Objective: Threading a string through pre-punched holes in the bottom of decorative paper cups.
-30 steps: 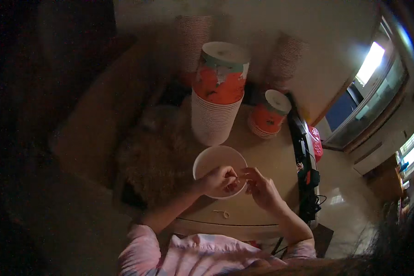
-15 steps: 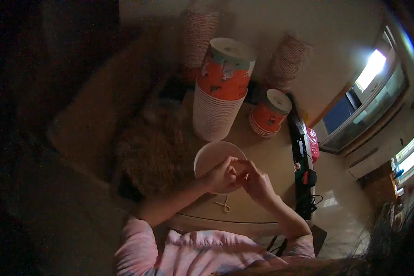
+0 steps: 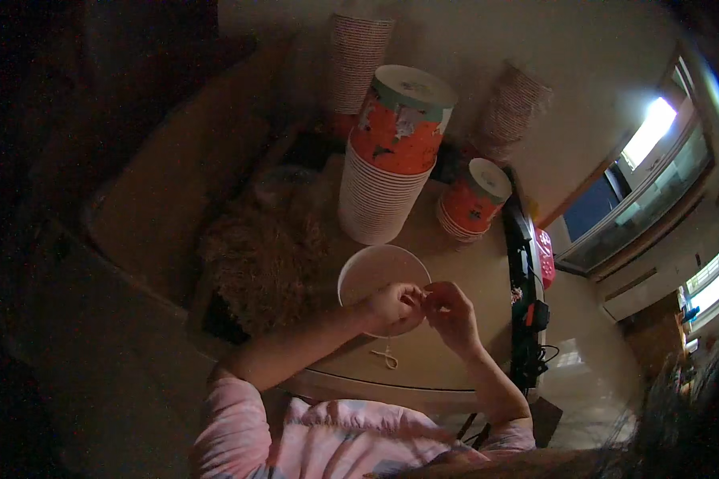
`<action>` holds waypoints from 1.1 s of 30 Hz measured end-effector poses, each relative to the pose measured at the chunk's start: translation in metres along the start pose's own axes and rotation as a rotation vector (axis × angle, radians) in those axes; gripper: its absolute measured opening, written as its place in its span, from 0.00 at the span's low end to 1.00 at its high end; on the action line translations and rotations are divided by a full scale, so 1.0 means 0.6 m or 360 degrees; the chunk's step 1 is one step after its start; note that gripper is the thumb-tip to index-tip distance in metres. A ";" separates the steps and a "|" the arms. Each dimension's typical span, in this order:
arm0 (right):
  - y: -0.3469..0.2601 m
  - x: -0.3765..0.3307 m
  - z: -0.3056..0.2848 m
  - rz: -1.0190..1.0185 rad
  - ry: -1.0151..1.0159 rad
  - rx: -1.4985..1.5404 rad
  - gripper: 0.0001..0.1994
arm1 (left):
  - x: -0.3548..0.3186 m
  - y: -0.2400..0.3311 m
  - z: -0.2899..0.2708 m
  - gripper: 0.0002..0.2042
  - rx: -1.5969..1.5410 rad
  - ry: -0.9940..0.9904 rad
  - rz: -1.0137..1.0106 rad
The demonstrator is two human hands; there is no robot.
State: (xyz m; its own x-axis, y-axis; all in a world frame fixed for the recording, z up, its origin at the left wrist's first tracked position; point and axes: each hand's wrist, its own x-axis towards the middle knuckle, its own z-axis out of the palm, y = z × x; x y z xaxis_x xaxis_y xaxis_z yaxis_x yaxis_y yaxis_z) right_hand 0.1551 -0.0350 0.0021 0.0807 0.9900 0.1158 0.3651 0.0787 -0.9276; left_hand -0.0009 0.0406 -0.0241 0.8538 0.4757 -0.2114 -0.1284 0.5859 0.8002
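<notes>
A white-rimmed paper bucket (image 3: pixel 359 279) stands mouth up on the table in front of me. Over its near right rim my hands meet. My left hand (image 3: pixel 395 310) is closed, its thumb and fingers pinched together. Fingertips of my right hand (image 3: pixel 453 313) also press together, touching or nearly touching the left ones. Whatever they pinch is too small and dark to make out. A thin pale cord (image 3: pixel 387 358) with a loop at its end lies on the table just below the bucket's near side.
Behind the bucket rises a tall stack of orange and white paper buckets (image 3: pixel 391 180). A shorter stack (image 3: pixel 473 199) stands to its right. More wrapped stacks (image 3: pixel 511 108) are farther back. At left lies a shaggy brown heap of strands (image 3: pixel 264 263). Black cables (image 3: pixel 535 335) line the right table edge.
Both hands have shifted slightly nearer to me and to the right, with the right fingers drawn in more upright. The bucket and cord lie nearly as before; the view has turned a little.
</notes>
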 end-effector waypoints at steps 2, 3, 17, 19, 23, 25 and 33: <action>-0.012 -0.003 -0.005 0.0082 -0.0031 0.0067 0.10 | 0.011 -0.011 -0.010 0.05 0.0435 0.0017 0.0138; -0.015 -0.003 -0.007 0.0162 -0.0063 0.0134 0.09 | 0.013 -0.017 -0.014 0.05 0.0436 0.0018 0.0139; -0.052 0.037 -0.067 -0.0992 -0.0529 -0.1321 0.05 | 0.026 -0.027 -0.022 0.07 0.0592 0.0021 0.0328; -0.056 0.036 -0.071 -0.0952 -0.0566 -0.1305 0.04 | 0.021 -0.023 -0.021 0.07 0.0778 0.0040 0.0363; -0.059 0.032 -0.067 -0.0796 -0.0646 -0.1226 0.05 | 0.019 -0.022 -0.020 0.10 0.0984 0.0048 0.0463; -0.053 0.031 -0.065 -0.0748 -0.0653 -0.1219 0.05 | 0.015 -0.022 -0.014 0.10 0.0972 0.0069 0.0413; -0.056 0.027 -0.052 -0.0346 -0.0365 -0.0795 0.06 | 0.019 -0.023 -0.029 0.09 0.1132 0.0044 0.0431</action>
State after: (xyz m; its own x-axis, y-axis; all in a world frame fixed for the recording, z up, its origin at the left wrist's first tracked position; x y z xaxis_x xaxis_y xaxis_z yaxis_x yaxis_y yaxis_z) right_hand 0.1730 -0.0249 0.0459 -0.2272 0.9617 0.1533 0.7478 0.2732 -0.6051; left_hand 0.0015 0.0495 -0.0471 0.8245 0.5646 0.0373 0.0324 -0.1130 0.9931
